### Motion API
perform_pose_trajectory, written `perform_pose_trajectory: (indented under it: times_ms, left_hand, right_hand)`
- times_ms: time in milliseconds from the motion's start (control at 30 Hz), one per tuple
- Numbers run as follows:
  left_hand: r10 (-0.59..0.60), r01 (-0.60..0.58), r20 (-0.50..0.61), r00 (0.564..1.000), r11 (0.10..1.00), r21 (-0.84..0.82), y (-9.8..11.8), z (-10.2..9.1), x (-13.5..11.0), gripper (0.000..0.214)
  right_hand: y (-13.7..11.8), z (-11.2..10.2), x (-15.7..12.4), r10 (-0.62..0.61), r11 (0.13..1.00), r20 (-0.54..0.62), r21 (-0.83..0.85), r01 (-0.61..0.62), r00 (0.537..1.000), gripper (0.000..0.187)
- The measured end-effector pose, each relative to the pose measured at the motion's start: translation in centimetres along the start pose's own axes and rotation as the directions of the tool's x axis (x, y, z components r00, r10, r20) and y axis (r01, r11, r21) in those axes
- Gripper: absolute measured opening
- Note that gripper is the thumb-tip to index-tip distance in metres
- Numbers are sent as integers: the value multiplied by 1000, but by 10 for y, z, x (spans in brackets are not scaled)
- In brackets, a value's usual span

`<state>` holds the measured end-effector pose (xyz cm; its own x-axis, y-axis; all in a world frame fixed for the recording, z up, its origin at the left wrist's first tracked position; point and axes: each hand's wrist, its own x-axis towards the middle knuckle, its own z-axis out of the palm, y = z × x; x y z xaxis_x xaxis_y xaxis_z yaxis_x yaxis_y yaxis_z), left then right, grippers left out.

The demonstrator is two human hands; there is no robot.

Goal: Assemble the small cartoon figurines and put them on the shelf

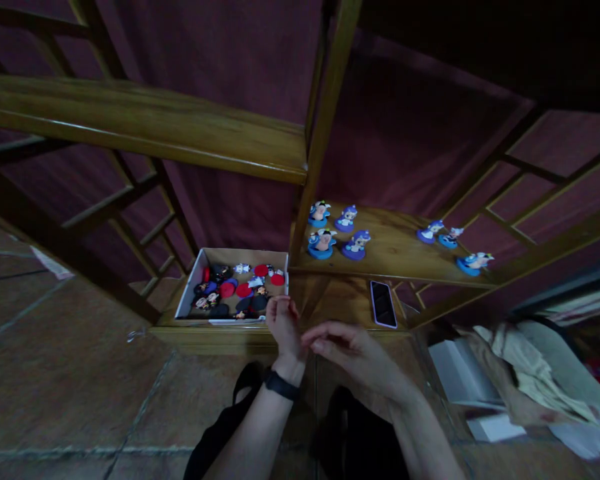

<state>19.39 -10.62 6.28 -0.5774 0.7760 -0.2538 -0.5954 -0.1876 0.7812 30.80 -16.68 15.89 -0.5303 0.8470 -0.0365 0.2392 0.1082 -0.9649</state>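
Just left of the frame's center, a shallow open cardboard box with thin, straight walls holds a jumble of small glossy figurines and flat round discs, red and dark. The left hand, a smooth black band at its wrist, is at the box's lower right corner, fingers curled inward. The right hand, at lower center, has its fingers bent and close together, the tips by the left wrist; in this dim light I can't tell whether either hand grips anything. Right of center, rounded figures on disc bases stand on a varnished wooden shelf, above a flat rectangular phone.
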Motion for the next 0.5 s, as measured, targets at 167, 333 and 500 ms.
perform_pose_trajectory:
  times_ms: [167, 333, 500]
  left_hand:
    - [117, -130, -111, 987, 984, -120, 25, -17, 48, 9]
    - [81, -142, -302, 950, 972, -186, 48, -39, 90, 18]
    - [40, -122, -359, 932, 971, -208, 59, -53, 110, 22]
  right_hand:
    - [41, 40, 75, -53, 998, -159, -43, 47, 986, 22]
    - [78, 74, 174, 41, 973, -209, -215, -87, 977, 31]
    - [96, 101, 265, 58, 864, -196, -481, -147, 979, 39]
